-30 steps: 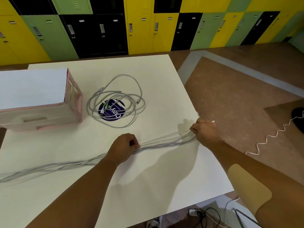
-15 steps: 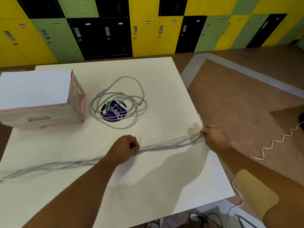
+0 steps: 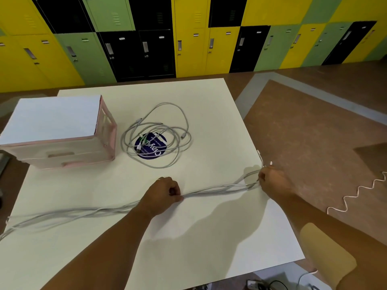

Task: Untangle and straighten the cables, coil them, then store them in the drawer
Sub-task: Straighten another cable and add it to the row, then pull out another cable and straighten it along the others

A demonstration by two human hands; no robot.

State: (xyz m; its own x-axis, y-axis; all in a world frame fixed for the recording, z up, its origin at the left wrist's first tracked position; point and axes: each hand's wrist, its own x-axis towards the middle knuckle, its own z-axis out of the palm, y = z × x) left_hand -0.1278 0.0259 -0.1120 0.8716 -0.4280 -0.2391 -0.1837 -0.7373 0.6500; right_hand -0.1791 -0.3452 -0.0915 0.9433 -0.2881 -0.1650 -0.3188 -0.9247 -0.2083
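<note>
Background: a wall of yellow, green and black lockers (image 3: 188, 38) behind a white counter (image 3: 209, 237). At the counter's far left stands a pink drawer unit (image 3: 62, 151), its drawers closed. Just beside it, to the right, lies a loose pile of grey cables (image 3: 178, 143), looped untidily over a round blue sticker (image 3: 150, 146). Nearer the person, a stretched bundle of grey cables (image 3: 219, 188) runs across the counter from its left edge to its right edge.

The left hand (image 3: 162, 195) has its fingers curled round this bundle at about mid-length. The right hand (image 3: 274, 181) grips the bundle's end at the right counter edge; white connector tips (image 3: 270, 163) project just beyond it. Between the hands the strands lie close but not fully parallel.

Assessment: the straightening step is in hand; coiling and storage are not yet begun. The next move likely calls for tension held at the right end while the left hand slides along to even the strands, then winding into a coil. The loose pile awaits the same treatment.
</note>
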